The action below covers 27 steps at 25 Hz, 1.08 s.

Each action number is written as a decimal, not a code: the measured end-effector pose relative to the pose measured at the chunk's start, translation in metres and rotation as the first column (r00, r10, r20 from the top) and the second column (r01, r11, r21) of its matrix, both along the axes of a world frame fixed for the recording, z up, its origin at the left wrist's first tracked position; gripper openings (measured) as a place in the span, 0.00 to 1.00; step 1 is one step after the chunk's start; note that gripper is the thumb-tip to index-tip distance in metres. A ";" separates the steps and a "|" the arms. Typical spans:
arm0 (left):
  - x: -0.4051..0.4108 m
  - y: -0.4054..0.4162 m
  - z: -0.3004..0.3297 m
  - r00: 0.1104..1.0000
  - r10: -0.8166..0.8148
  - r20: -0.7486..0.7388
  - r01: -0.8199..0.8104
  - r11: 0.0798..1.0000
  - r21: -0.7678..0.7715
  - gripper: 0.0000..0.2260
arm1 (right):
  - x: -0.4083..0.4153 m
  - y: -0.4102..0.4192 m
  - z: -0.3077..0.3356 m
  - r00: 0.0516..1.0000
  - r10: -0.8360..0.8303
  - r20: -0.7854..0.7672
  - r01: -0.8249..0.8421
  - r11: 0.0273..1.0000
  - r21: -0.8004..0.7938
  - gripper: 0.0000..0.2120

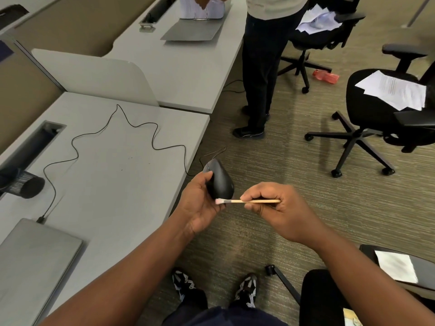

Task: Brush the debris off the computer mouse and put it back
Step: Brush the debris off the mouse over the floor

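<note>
My left hand (200, 203) grips a black wired computer mouse (221, 180), held on edge in the air just off the right edge of the grey desk (113, 161). My right hand (275, 208) pinches a small wooden-handled brush (249, 201). Its pale bristle tip (220, 201) touches the lower end of the mouse. The mouse's thin black cable (113, 135) snakes back across the desk to a closed grey laptop (33, 262) at the near left.
A black mesh cup (28, 184) lies on its side at the desk's left. Another person (259, 67) stands beside the far desk. Black office chairs (386, 109) with papers on them stand on the carpet to the right. A red bottle (326, 76) lies on the floor.
</note>
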State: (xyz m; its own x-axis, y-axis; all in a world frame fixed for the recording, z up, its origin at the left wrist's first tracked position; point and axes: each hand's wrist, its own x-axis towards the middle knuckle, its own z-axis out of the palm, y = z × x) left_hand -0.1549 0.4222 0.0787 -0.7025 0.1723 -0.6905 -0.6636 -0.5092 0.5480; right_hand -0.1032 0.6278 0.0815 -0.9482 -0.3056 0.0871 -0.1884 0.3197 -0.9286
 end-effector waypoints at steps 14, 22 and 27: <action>-0.003 -0.004 -0.005 0.990 -0.009 -0.137 -0.005 0.995 -0.104 0.22 | -0.013 0.013 0.008 0.973 -0.204 0.109 0.216 0.970 -0.111 0.06; 0.003 -0.018 -0.012 0.975 -0.084 -0.207 0.071 0.995 -0.067 0.23 | -0.049 -0.002 0.005 0.944 -0.315 0.097 0.325 0.939 -0.114 0.06; -0.010 -0.037 -0.021 0.970 -0.101 -0.222 0.071 0.988 -0.139 0.27 | -0.067 -0.011 0.016 0.968 -0.140 0.206 0.156 0.986 -0.060 0.06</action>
State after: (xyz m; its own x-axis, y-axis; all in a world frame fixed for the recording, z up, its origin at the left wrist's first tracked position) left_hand -0.1651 0.3849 0.0577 -0.8301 0.1591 -0.5345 -0.5520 -0.3709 0.7468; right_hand -0.1697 0.6168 0.0974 -0.9828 -0.1603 -0.0920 0.0483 0.2579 -0.9650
